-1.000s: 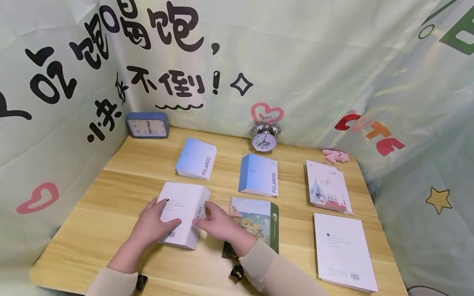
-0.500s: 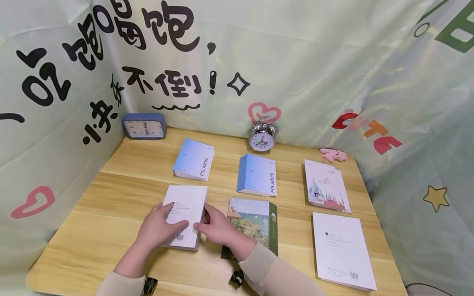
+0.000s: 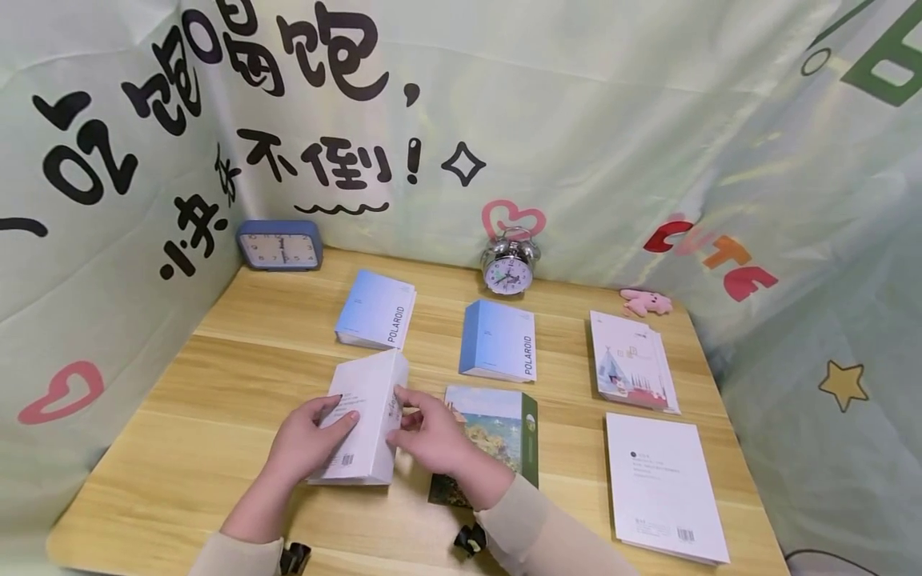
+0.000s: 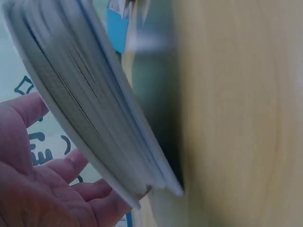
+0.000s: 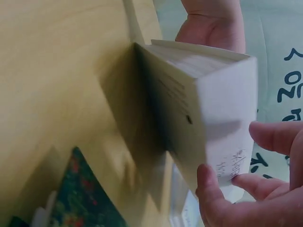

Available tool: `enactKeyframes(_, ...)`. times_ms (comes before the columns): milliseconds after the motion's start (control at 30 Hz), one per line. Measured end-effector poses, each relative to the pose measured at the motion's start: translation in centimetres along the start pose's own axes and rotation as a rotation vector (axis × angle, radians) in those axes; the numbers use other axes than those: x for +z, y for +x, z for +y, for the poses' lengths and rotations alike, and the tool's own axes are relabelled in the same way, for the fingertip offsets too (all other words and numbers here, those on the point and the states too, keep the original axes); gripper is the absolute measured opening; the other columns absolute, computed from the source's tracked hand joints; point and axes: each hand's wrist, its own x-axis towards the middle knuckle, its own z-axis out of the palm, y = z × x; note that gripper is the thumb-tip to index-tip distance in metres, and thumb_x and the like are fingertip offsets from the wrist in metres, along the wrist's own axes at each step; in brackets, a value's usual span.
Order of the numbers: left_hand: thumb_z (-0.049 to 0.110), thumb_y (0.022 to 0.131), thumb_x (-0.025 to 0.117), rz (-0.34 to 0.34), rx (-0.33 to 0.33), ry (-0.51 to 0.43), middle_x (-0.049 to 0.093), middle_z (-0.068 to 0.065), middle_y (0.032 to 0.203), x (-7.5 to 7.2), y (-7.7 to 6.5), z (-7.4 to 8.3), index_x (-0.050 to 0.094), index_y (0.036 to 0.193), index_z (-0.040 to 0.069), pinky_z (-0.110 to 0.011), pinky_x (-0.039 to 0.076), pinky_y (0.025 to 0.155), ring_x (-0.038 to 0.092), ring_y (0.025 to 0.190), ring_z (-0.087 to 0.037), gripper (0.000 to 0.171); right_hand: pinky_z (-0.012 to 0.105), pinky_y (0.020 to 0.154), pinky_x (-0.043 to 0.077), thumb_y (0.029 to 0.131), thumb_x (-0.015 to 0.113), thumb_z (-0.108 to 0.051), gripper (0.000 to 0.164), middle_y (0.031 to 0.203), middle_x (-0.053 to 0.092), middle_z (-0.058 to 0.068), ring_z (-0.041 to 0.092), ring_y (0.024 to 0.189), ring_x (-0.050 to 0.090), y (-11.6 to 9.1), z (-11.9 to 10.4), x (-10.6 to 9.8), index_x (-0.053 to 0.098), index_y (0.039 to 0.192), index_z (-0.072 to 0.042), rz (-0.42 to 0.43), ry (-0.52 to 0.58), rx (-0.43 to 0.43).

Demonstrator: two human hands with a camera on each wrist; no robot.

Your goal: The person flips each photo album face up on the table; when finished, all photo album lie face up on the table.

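Note:
A thick white photo album (image 3: 358, 428) stands tilted up off the wooden table, its printed back cover and lettered spine showing in the head view. My left hand (image 3: 306, 438) holds its left side, thumb lying over the cover. On the spine side, my right hand (image 3: 439, 438) grips the album with thumb and fingertips. The left wrist view shows the page edges of the album (image 4: 80, 104), with the left hand's fingers (image 4: 71, 163) along one cover. In the right wrist view, the right fingers meet the spine of the album (image 5: 227, 123) near its lettering.
Right of the album lies a painting-covered book (image 3: 497, 424). Two blue Polaroid albums (image 3: 374, 308) lie behind; a tent-picture album (image 3: 627, 360) and another white album (image 3: 666, 488) are at right. Clocks (image 3: 279, 245) and a pink toy (image 3: 646, 302) line the back.
The white album turned flatter, hiding its spine, then tipped up again so the spine shows. Both hands stayed on it, with the right hand shifting slightly right.

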Motion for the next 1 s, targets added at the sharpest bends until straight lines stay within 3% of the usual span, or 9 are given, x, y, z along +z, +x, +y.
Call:
enactKeyframes(67,0.041,0.102,0.071,0.014,-0.001,-0.019,0.056,-0.036,0.144,0.4,-0.1,0.2,0.056,0.147,-0.007,-0.044,0.059,0.083,0.067,0.111,-0.038,0.068,0.026,0.076,0.059,0.091,0.079,0.000,0.071,0.137,0.058,0.022,0.026,0.097,0.064,-0.2,-0.3,-0.2,0.049,0.154,0.004,0.011,-0.046,-0.017)
enactKeyframes(333,0.040,0.109,0.059,0.088,0.047,0.042,0.063,-0.032,0.139,1.6,-0.6,0.9,0.059,0.143,-0.008,-0.054,0.056,0.089,0.067,0.112,-0.039,0.059,0.024,0.071,0.058,0.091,0.083,-0.010,0.073,0.118,0.056,0.012,0.011,0.085,0.061,-0.8,-0.9,0.0,0.051,0.156,-0.004,0.042,-0.144,-0.042)
enactKeyframes(700,0.041,0.109,0.059,0.045,0.145,-0.051,0.069,-0.025,0.131,1.9,-0.8,1.0,0.064,0.140,-0.006,-0.047,0.058,0.086,0.069,0.110,-0.035,0.057,0.023,0.067,0.057,0.096,0.080,-0.015,0.067,0.113,0.052,0.008,0.008,0.081,0.061,-0.9,-1.3,0.2,0.053,0.156,-0.008,0.074,-0.219,-0.095)
enactKeyframes(833,0.040,0.100,0.073,0.043,0.147,-0.093,0.064,-0.026,0.139,1.5,-1.0,1.6,0.060,0.145,-0.004,-0.049,0.058,0.091,0.063,0.123,-0.041,0.064,0.023,0.069,0.058,0.095,0.080,-0.016,0.073,0.119,0.055,0.011,0.009,0.084,0.063,-0.8,-1.1,0.4,0.046,0.159,-0.003,0.073,-0.175,-0.084)
enactKeyframes(1000,0.033,0.092,0.084,0.029,0.147,-0.156,0.062,-0.026,0.143,1.0,-1.2,2.3,0.063,0.144,0.001,-0.047,0.061,0.087,0.061,0.126,-0.044,0.065,0.026,0.069,0.060,0.095,0.079,-0.011,0.087,0.126,0.056,0.013,0.013,0.087,0.067,-0.6,-1.0,0.6,0.027,0.164,0.003,0.076,-0.001,-0.016)
